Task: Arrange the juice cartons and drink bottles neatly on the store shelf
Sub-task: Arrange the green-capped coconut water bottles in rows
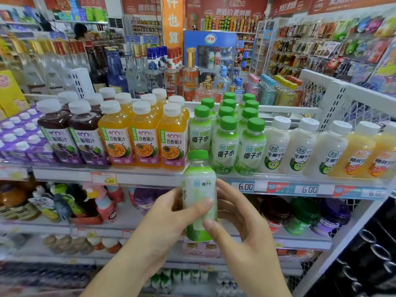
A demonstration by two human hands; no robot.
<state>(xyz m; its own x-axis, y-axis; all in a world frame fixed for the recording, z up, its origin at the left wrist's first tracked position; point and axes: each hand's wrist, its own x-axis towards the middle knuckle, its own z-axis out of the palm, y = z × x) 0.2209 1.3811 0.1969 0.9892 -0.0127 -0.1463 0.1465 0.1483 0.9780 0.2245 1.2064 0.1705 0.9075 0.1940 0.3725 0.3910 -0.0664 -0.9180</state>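
I hold a green-capped coconut water bottle (pixel 199 185) upright in front of the top shelf's edge (pixel 150 175). My left hand (pixel 171 217) wraps its left side, thumb across the label. My right hand (pixel 240 219) grips its right side. On the shelf behind stand several matching coconut water bottles (pixel 227 144) in rows. Left of them are orange passion-fruit juice bottles (pixel 145 138) and dark grape juice bottles (pixel 64 136). Purple juice cartons (pixel 19 136) fill the far left. White coconut milk bottles (pixel 300 146) and orange drink bottles (pixel 360 151) stand to the right.
Liquor bottles (pixel 137 69) crowd the shelf behind. Lower shelves hold pouches (pixel 64 204) and jars (pixel 300 215). A white mesh end panel (pixel 342 99) closes the shelf at right. Price tags (pixel 246 186) line the shelf edge. A person (pixel 80 32) stands far back.
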